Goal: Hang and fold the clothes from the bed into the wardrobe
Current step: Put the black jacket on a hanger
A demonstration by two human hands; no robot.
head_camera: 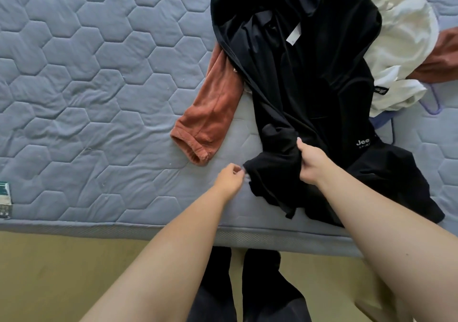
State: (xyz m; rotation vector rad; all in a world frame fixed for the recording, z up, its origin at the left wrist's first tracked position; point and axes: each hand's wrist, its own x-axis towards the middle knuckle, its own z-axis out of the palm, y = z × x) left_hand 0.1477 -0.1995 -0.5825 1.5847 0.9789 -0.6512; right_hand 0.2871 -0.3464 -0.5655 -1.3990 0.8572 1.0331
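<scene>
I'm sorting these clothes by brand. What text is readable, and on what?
"Jee", cut off, white print on the black garment.
"SPIRI", smaller, just beneath it, also cut off.
Nothing readable on the white tag inside the black garment.
Too blurred: the small black tag beside the white garment.
Too small: the box at the bed's left edge.

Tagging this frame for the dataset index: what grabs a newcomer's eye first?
The crumpled black garment with white lettering sprawls over the blue-grey hexagon-quilted mattress, its lower fabric gripped by the right hand; the left hand sits curled beside its hem. A rust-orange fleece sleeve pokes out on its left, with a rumpled white fabric heap behind on the right.
</scene>
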